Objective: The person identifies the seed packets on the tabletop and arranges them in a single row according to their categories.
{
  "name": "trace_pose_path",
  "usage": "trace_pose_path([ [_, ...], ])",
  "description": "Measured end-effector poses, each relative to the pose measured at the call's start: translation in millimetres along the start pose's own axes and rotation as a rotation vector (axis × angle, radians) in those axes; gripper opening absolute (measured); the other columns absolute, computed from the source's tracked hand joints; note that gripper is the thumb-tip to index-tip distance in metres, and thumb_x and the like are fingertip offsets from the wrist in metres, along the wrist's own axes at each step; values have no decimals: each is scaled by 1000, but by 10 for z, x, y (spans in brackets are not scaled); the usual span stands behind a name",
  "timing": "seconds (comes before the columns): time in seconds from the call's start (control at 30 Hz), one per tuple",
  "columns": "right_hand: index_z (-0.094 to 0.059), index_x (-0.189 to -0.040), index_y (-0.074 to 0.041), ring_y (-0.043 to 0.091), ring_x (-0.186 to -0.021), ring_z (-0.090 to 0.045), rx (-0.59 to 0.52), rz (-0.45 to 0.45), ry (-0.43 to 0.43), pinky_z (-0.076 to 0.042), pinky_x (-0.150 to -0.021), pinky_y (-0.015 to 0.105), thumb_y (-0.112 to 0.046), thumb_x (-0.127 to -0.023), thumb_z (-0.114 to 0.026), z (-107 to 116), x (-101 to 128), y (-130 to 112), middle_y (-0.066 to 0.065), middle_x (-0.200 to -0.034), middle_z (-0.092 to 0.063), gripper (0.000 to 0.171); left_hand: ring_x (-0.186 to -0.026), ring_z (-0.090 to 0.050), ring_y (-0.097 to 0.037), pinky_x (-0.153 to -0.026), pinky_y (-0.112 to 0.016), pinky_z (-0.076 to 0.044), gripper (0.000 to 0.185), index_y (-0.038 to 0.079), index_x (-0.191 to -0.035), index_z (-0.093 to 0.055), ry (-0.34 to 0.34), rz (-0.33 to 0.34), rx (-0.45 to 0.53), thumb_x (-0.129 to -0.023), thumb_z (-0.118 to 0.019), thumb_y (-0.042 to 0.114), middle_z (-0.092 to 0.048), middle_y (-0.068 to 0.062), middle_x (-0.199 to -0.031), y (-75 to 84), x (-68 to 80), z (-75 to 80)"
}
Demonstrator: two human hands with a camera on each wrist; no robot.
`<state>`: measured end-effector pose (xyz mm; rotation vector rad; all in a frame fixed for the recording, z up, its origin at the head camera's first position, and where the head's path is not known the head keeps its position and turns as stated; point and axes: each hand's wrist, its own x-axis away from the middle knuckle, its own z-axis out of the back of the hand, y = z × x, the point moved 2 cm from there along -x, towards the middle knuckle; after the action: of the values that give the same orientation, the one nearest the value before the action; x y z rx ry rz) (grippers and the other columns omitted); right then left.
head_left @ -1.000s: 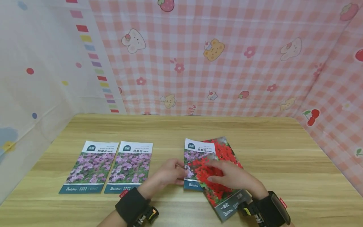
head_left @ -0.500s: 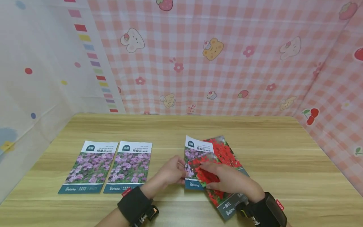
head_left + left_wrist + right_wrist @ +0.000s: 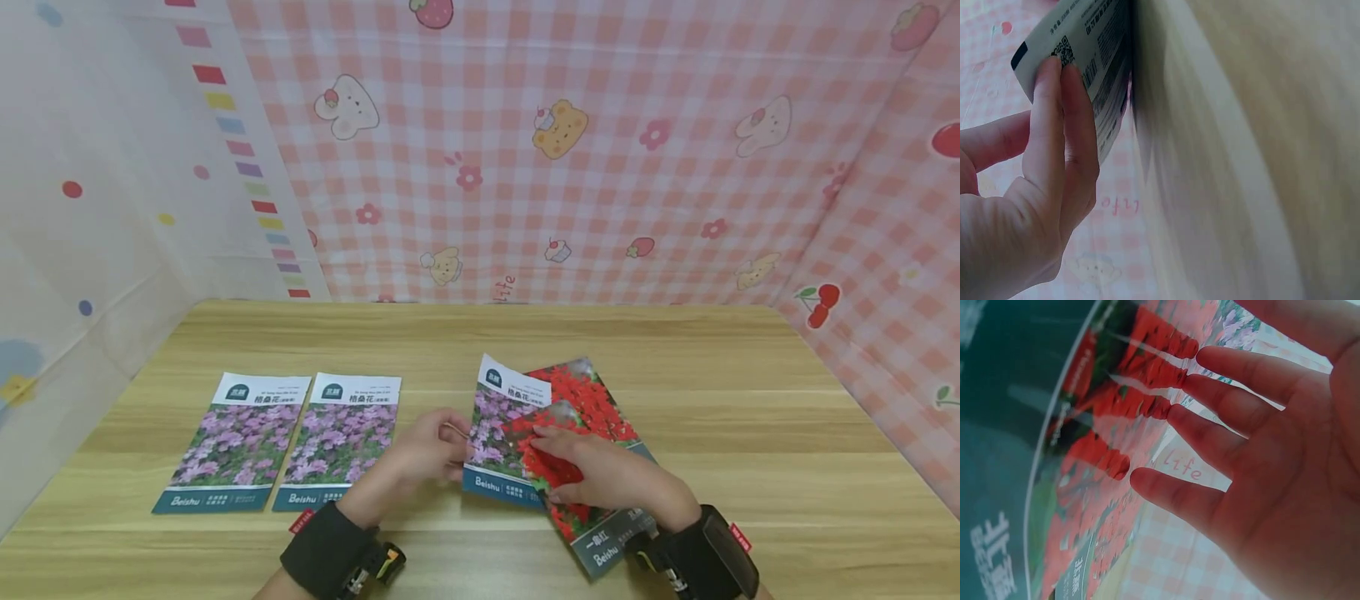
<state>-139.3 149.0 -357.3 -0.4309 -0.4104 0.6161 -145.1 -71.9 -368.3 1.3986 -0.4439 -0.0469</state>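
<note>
A seed packet with purple flowers [image 3: 489,437] leans out at mid-table, its left edge lifted and pinched by my left hand [image 3: 429,450]. In the left wrist view, fingertips [image 3: 1054,72] lie on the packet's white printed back, beside a QR code. My right hand [image 3: 611,473] rests on a red-flower seed packet [image 3: 551,468], which overlaps the purple one's right side. The right wrist view shows nearly straight fingers [image 3: 1200,434] pressing its glossy front [image 3: 997,425]. Another red-flower packet [image 3: 592,404] lies underneath, angled on the table, partly covered.
Two more purple-flower packets [image 3: 232,442] [image 3: 341,437] lie side by side on the wooden table [image 3: 750,417] at the left. Behind the table hangs a pink checked cloth [image 3: 465,108]; a white cloth [image 3: 90,250] covers the left side.
The purple-flower packet has shifted left and tilted, sliding partly out from under the top red one, with my left hand moving left along with it. My right hand stays on the red packet.
</note>
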Motion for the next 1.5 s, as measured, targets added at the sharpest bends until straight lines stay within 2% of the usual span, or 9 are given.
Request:
trace_pose_path([
  [0.23, -46, -132, -3, 36, -129, -31, 2, -13, -6, -33, -98, 55, -24, -81, -70, 8, 8, 13, 13, -142, -35, 60, -60, -51, -14, -55, -23, -49, 21, -7, -101, -49, 21, 6, -22, -81, -52, -11, -53, -14, -82, 24, 54, 156],
  [0.43, -46, -132, -1, 35, -129, -31, -10, -17, -2, -34, -98, 52, -22, -82, -69, 2, 4, 46, 14, -142, -35, 58, -64, -53, -17, -58, -29, -51, 19, -5, -104, -51, 39, 2, -79, -85, -52, -8, -53, -13, -86, 74, 132, 270],
  [0.7, -48, -130, 1, 37, -127, -33, -43, -30, 9, -35, -97, 51, -20, -83, -68, -8, 9, 112, 17, -140, -37, 55, -69, -56, -21, -61, -33, -53, 17, -2, -100, -54, 114, -15, -174, -84, -54, -7, -53, -13, -88, 146, 201, 328],
  [1.0, -49, -129, 1, 37, -126, -34, -40, -56, 32, -36, -97, 51, -19, -85, -66, 30, 17, 177, 18, -138, -39, 51, -71, -55, -21, -62, -34, -53, 15, -1, -102, -52, 115, -55, -189, -87, -52, -5, -53, -13, -92, 247, 297, 384],
  [1.13, -49, -128, 0, 35, -119, -44, -58, -24, 73, -41, -92, 49, -19, -86, -64, 50, 14, 188, 17, -131, -47, 49, -75, -55, -21, -63, -34, -53, 15, 0, -102, -52, 121, -74, -183, -87, -53, -4, -53, -13, -95, 285, 334, 398],
  [1.33, -51, -128, -5, 30, -112, -51, -80, 30, 200, -45, -87, 47, -27, -91, -56, 91, 12, 141, 12, -124, -54, 43, -80, -57, -20, -66, -33, -53, 16, 1, -103, -52, 109, -99, -146, -88, -55, -2, -54, -11, -97, 350, 391, 381],
  [1.4, -53, -126, -8, 28, -110, -53, -118, 44, 240, -46, -86, 45, -29, -94, -52, 111, 20, 108, 9, -122, -56, 39, -81, -58, -19, -68, -33, -53, 18, 1, -105, -51, 94, -116, -130, -88, -55, -1, -54, -11, -96, 372, 412, 374],
  [1.5, -55, -124, -6, 28, -107, -54, -213, 60, 296, -47, -85, 44, -30, -96, -47, 152, 48, 51, 9, -118, -58, 38, -81, -59, -19, -70, -34, -53, 19, 0, -107, -50, 72, -143, -107, -88, -55, 0, -54, -11, -95, 402, 447, 362],
])
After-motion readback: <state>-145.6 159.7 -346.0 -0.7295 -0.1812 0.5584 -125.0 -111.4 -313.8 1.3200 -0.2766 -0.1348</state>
